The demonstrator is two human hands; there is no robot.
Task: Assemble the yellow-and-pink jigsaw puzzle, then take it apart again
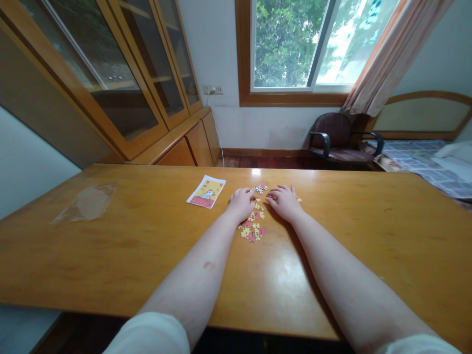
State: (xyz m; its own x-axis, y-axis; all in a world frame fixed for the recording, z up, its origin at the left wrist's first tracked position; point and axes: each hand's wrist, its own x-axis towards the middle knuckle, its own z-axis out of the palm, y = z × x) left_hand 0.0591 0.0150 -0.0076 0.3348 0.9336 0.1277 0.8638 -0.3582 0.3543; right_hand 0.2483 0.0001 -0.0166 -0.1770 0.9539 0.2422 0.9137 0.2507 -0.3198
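Note:
Loose jigsaw puzzle pieces (pixel 245 233), yellow, pink and white, lie in a strip on the wooden table in front of me. My left hand (pixel 241 202) rests over the left side of the strip, fingers apart and bent a little, covering some pieces. Just right of the strip is my right hand (pixel 284 203), palm down with its fingers spread; pieces beneath it are partly hidden. One small yellow piece (pixel 299 200) shows past its outer edge. Left of my left hand lies a picture card (pixel 207 192) with a white cartoon animal on yellow and pink.
A clear plastic bag (pixel 87 202) lies flat on the left of the table (pixel 147 265). Beyond the far edge stand a glass-door cabinet (pixel 162 73), an armchair (pixel 334 135) and a bed (pixel 424 160). A window (pixel 291 46) with a pink curtain is in the back wall.

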